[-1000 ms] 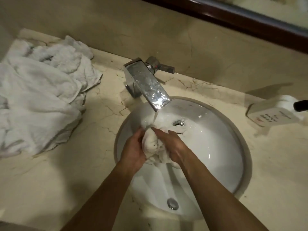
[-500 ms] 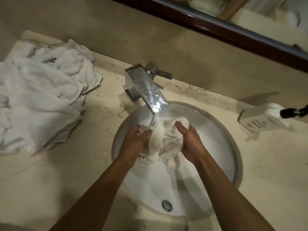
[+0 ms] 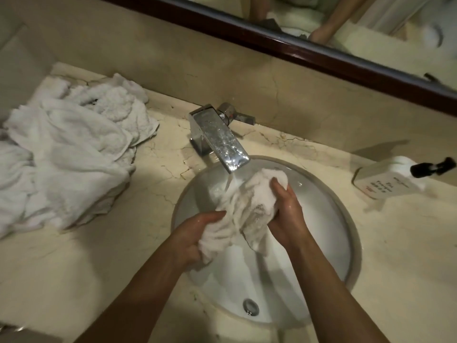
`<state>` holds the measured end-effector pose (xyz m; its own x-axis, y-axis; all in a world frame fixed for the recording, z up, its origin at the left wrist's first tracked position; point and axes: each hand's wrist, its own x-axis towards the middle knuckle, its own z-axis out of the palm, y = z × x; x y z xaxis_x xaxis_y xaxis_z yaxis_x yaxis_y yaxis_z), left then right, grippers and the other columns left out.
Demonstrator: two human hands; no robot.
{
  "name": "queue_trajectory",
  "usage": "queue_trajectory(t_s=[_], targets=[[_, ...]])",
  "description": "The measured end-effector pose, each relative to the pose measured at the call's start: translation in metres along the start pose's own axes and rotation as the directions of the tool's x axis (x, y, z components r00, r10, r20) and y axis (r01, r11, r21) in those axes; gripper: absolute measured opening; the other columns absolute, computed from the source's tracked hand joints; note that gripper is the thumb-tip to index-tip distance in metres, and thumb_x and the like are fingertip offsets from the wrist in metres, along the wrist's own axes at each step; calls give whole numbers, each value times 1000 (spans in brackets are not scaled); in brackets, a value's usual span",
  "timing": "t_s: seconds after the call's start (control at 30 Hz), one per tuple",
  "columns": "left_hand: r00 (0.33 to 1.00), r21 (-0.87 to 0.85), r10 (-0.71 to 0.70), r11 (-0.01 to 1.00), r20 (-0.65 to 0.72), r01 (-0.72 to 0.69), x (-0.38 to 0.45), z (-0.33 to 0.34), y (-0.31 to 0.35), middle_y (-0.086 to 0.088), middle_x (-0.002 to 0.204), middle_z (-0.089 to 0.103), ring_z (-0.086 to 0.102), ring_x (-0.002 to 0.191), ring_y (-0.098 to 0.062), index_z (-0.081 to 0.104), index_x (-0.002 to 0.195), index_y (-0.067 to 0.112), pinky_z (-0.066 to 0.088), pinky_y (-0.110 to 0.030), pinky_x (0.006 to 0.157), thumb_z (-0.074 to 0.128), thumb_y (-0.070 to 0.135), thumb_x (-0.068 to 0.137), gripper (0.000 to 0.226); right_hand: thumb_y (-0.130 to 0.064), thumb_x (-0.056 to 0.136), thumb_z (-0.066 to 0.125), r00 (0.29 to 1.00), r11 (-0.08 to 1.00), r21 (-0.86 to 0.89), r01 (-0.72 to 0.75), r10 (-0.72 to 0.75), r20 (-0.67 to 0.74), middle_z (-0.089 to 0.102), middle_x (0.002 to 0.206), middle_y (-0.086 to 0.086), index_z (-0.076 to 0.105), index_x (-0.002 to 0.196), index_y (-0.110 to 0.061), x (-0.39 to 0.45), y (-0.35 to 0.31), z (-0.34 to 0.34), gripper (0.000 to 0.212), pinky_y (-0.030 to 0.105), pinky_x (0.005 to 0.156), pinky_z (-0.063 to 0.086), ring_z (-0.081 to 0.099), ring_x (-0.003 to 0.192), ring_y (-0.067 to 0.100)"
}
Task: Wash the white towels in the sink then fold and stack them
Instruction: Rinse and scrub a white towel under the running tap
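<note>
over the sink, towel bunched under the running tap

over the sink (image 3: 341, 219) i hold one wet towel (image 3: 247, 206) between both hands, under the stream from the tap (image 3: 222, 142). my left hand (image 3: 195, 233) grips its near, lower end with fingers curled; my right hand (image 3: 286, 214) clutches the far, upper end close to the spout. its long axis runs from near-left to far-right. i judge the next rub or wring needs the hands working against each other along that line. open room lies to the right inside the bowl. unwashed towels (image 3: 66, 154) sit heaped on the counter, well apart to the left.
</note>
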<state>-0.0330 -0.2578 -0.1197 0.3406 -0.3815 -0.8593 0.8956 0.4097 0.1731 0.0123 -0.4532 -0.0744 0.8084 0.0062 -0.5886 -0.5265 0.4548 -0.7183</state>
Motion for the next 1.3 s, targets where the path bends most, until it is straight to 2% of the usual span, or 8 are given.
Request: queue_trajectory(t_s=[0.23,0.33,0.57,0.73,0.87,0.97,1.1,1.3], targets=[[903,-48,425,902,-66,-428,9,31,16,-15,106,66,65,84,-26,75,100,17,49,-32,72,58,38,97,28,-54,83,75,922,878,-358,-319,375,98,63,122,32,67,123,-1,-1,6,1,67,50,94,48,60,104,41],[900,301,435,857,16,-419,5,54,32,-12,124,68,66,111,-26,65,126,15,47,-44,103,62,52,88,53,-49,86,74,901,820,-435,-372,432,45,70,101,25,66,120,2,-5,17,17,62,41,70,57,66,87,37],[569,885,814,170,121,-432,-15,42,37,13,116,58,56,101,-5,54,131,25,41,-5,74,73,35,79,56,-16,96,65,977,971,-136,-198,185,-104,74,98,14,58,114,-11,3,30,34,19,41,81,59,72,85,27],[886,881,456,379,87,-282,-7,5,17,9,89,75,70,77,0,72,96,28,53,-23,71,85,44,72,32,-22,93,66,953,950,164,-268,286,-98,67,121,25,55,133,-5,8,16,15,45,50,93,53,65,110,42],[862,438,504,764,50,-473,-5,6,-6,-9,95,77,73,88,-25,76,104,14,55,-34,74,85,30,71,38,-25,75,83,949,909,303,-285,313,-45,57,139,23,54,139,5,10,5,-8,76,46,116,37,55,130,35],[826,74,563,825,-24,-560,-3,16,-9,-11,99,75,71,84,-26,73,105,12,57,-31,66,70,23,78,30,-26,48,100,954,921,265,-284,299,-17,57,139,21,57,138,2,11,2,-20,103,44,114,37,57,125,33],[868,-351,479,842,134,-410,-14,35,4,-19,105,73,72,89,-27,76,102,4,60,-36,71,74,28,76,35,-31,85,79,960,917,292,-273,281,17,49,145,25,44,145,2,6,15,-11,77,47,108,45,54,130,37],[749,272,599,799,-283,-536,9,71,6,-4,86,75,73,79,-12,67,107,14,52,-19,63,61,21,97,14,-25,103,55,992,945,-311,-100,70,-106,69,94,8,52,116,-7,-19,44,50,23,21,63,55,71,80,9]])
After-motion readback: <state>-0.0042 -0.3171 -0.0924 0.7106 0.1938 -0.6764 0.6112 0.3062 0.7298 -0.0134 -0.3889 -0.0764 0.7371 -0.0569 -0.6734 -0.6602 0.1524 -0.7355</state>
